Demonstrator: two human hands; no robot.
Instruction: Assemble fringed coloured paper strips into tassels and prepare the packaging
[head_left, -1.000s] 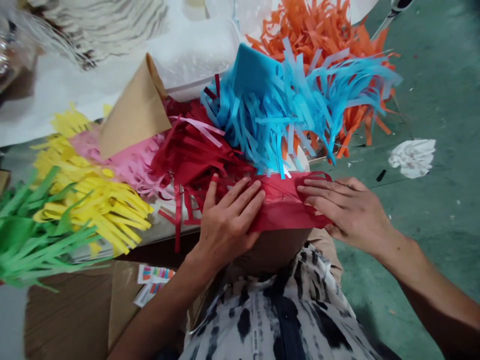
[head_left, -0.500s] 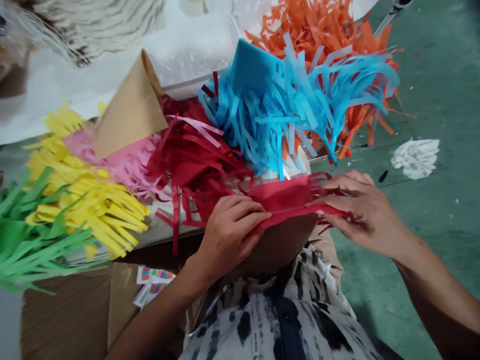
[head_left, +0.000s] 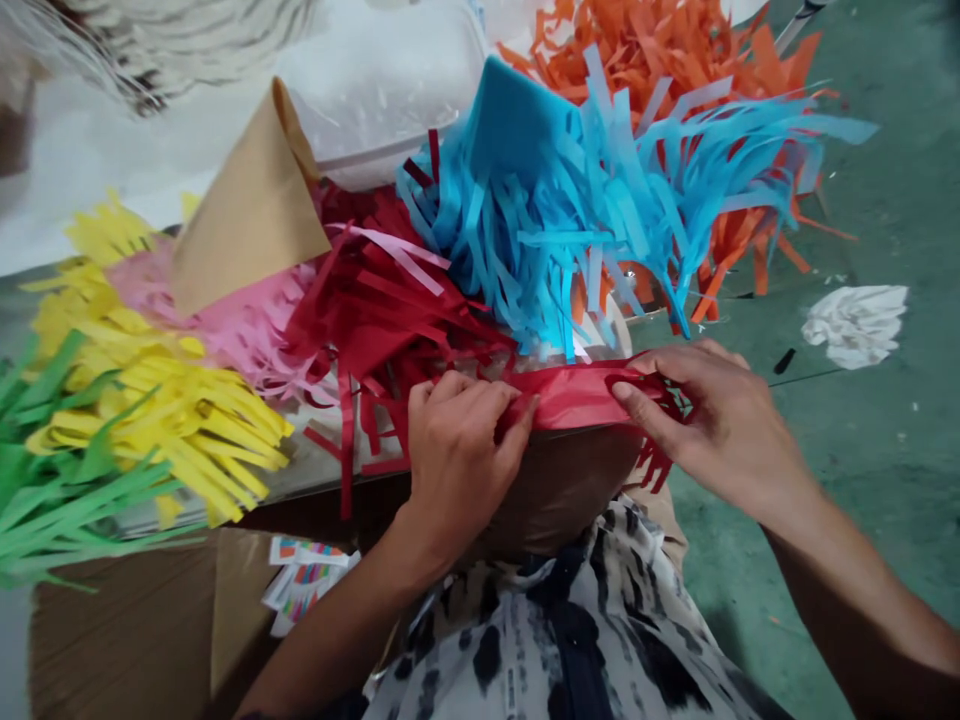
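A strip of red fringed tissue paper (head_left: 574,398) is stretched between my two hands at the table's front edge. My left hand (head_left: 469,440) pinches its left end, the thumb pressed against the fingers. At the other end, my right hand (head_left: 697,410) grips the paper between thumb and fingers, and cut fringe hangs below it. Just behind lies a heap of dark red tissue fringe (head_left: 390,310). Blue tissue fringe (head_left: 517,240) is piled to the right of that heap, beyond my hands.
Pink (head_left: 255,335), yellow (head_left: 150,375) and green fringe (head_left: 67,500) lie leftward, under and beside a brown paper cone (head_left: 251,215). Orange fringe (head_left: 645,50) and a white tray (head_left: 390,165) stand behind. Crumpled white paper (head_left: 855,325) is on the green floor (head_left: 847,480). A cardboard box (head_left: 127,620) sits lower left.
The red strip has been turned and folded narrower between my hands, its fringe now hanging under the right hand. My left hand has curled closer around its end. The view has shifted slightly.
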